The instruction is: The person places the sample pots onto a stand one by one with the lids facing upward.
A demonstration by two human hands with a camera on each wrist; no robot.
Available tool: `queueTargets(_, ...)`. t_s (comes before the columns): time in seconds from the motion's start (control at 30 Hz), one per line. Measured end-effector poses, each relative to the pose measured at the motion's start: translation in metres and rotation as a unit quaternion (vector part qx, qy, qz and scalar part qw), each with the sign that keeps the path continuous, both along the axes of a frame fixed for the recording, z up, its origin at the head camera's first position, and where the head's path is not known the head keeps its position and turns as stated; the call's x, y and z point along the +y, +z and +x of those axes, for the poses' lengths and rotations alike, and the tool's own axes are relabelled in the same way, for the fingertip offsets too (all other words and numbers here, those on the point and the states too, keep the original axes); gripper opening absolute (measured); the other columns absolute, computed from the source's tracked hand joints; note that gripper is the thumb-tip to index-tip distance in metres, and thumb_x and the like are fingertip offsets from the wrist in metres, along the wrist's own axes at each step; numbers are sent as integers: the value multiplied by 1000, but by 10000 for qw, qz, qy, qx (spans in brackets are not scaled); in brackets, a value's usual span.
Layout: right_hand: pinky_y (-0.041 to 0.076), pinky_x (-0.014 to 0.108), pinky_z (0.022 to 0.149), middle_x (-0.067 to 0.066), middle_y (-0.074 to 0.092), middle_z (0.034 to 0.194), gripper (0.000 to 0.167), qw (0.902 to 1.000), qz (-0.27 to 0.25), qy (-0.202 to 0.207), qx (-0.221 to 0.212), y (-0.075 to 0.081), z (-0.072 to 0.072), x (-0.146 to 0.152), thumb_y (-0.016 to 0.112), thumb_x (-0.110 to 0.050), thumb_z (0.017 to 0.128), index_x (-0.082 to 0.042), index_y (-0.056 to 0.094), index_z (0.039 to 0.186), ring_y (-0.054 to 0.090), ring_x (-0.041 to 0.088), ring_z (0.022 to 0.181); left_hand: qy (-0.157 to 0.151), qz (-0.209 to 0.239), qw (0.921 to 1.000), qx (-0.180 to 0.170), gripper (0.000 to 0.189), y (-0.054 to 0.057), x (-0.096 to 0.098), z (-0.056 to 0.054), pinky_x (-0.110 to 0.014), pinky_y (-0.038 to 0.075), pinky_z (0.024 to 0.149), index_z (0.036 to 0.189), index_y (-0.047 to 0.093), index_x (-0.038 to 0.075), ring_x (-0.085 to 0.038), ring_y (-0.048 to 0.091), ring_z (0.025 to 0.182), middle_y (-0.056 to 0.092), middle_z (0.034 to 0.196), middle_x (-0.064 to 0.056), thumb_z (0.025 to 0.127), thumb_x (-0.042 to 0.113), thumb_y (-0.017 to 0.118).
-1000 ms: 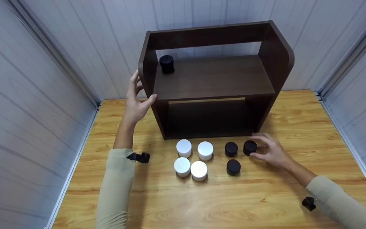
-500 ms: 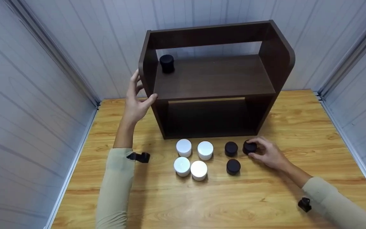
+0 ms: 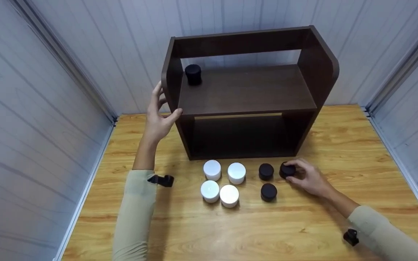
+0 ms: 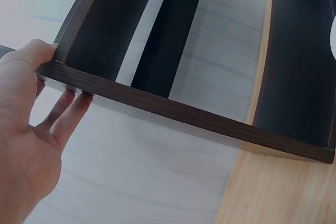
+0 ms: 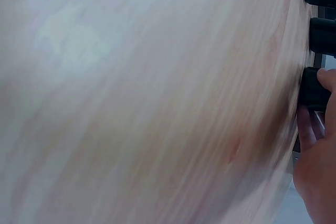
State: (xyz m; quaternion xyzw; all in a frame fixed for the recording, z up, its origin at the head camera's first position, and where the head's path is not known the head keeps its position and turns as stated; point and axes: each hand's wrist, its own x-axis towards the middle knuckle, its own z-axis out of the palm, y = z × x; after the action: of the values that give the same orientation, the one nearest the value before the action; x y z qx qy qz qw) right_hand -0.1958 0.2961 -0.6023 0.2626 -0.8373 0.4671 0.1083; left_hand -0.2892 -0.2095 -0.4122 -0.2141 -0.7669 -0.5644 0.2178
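A dark brown two-tier shelf [image 3: 247,90] stands on the wooden table. My left hand [image 3: 157,123] grips its left side panel, thumb over the front edge and fingers on the outer face; the left wrist view shows this hand [image 4: 31,124] too. With thumb and fingers, my right hand [image 3: 312,179] pinches a small round black jar [image 3: 286,169] on the table. Beside that jar are two more black jars, one behind [image 3: 266,171] and one in front [image 3: 268,192]. On the upper tier's left end sits a black piece [image 3: 193,74]; whether it is two stacked jars is unclear.
Several white round jars, such as the front one [image 3: 229,195], stand before the shelf, left of the black jars. White panel walls rise behind [image 3: 140,47] and on both sides. Wooden table [image 3: 259,235] extends in front of the jars.
My right hand's thumb and fingers have closed in on the rightmost black jar, which stays in its place. My left hand keeps its grip on the shelf; the head view has shifted slightly.
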Motion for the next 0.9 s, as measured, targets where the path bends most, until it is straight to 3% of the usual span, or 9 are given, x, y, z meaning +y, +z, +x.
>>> queueTargets(0.2,57,8,93,20,77,122,51,9999,-77,67,-100,-1,1,0,92,11,84,-3,78,130,69,-5,113,32,60,10000,-50,86,-2,0,0,-19,59,96,173,31,-2,-45,61,140,44,169,-26,99,-3,76)
queueTargets(0.33,58,10,92,19,78,122,51,9999,-78,32,-100,-1,1,-1,93,11,83,-3,79,129,70,-4,113,8,48,10000,48,86,-2,-2,0,-20,55,105,172,31,-4,-46,61,140,44,168,-28,99,-3,76)
queueTargets(0.57,59,9,93,20,77,122,50,9999,-99,72,-50,5,-1,-6,92,12,84,-2,78,129,69,-4,112,15,111,9999,-62,85,1,-5,2,-17,64,81,173,32,-1,-44,61,141,45,167,-27,100,-1,76)
queueTargets(0.73,60,9,93,19,76,120,50,9999,-80,116,-32,16,-1,-7,91,15,83,-2,78,129,69,-6,113,10,88,9999,-64,85,2,-6,1,-18,64,82,173,32,-1,-44,61,141,45,166,-27,100,-1,76)
queueTargets(0.9,60,9,92,20,75,121,50,9998,6,204,-32,28,-3,-6,89,17,84,0,77,129,66,-9,115,56,71,9999,55,85,1,-6,1,-20,59,98,172,33,-2,-44,61,140,47,166,-27,99,-3,77)
